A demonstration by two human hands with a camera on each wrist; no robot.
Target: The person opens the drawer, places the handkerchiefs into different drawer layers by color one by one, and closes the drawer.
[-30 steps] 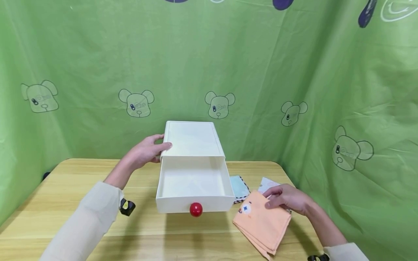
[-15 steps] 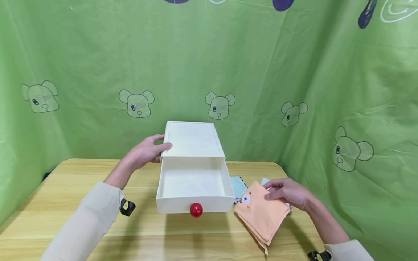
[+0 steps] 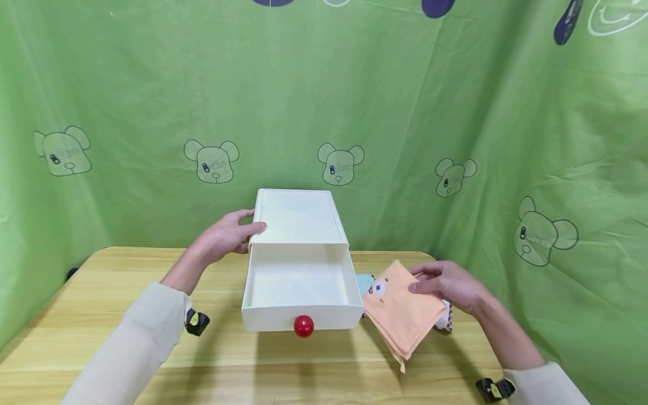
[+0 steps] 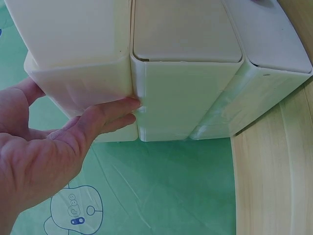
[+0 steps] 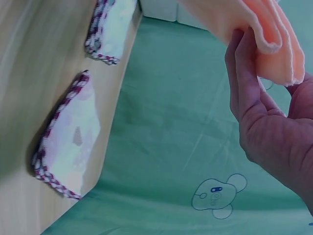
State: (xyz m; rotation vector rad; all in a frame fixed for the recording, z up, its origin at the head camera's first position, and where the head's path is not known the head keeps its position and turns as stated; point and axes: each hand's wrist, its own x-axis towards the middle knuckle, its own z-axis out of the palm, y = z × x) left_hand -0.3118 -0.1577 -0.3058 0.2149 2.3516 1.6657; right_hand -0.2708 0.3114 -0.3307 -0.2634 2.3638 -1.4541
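A white drawer cabinet (image 3: 298, 216) stands on the table, its top drawer (image 3: 302, 278) pulled out with a bare floor and a red ball knob (image 3: 304, 326). My left hand (image 3: 228, 233) rests at the cabinet's left side, thumb on the top edge; the left wrist view shows its fairly straight fingers (image 4: 112, 113) against the side wall. To the right of the drawer, my right hand (image 3: 450, 284) pinches a folded orange towel (image 3: 405, 309) with an embroidered face. The right wrist view shows the towel (image 5: 274, 44) between thumb and fingers, raised above the table.
Behind the orange towel lie a folded light-blue towel (image 3: 363, 282) and a pale towel with a checked edge (image 3: 445, 318). In the right wrist view, the pale towel (image 5: 73, 139) has a braided border. Green curtain (image 3: 152, 101) surrounds the wooden table (image 3: 126, 315).
My right hand has lifted the orange towel upward and slightly left, toward the drawer, covering more of the light-blue towel. The left hand and the cabinet have stayed put.
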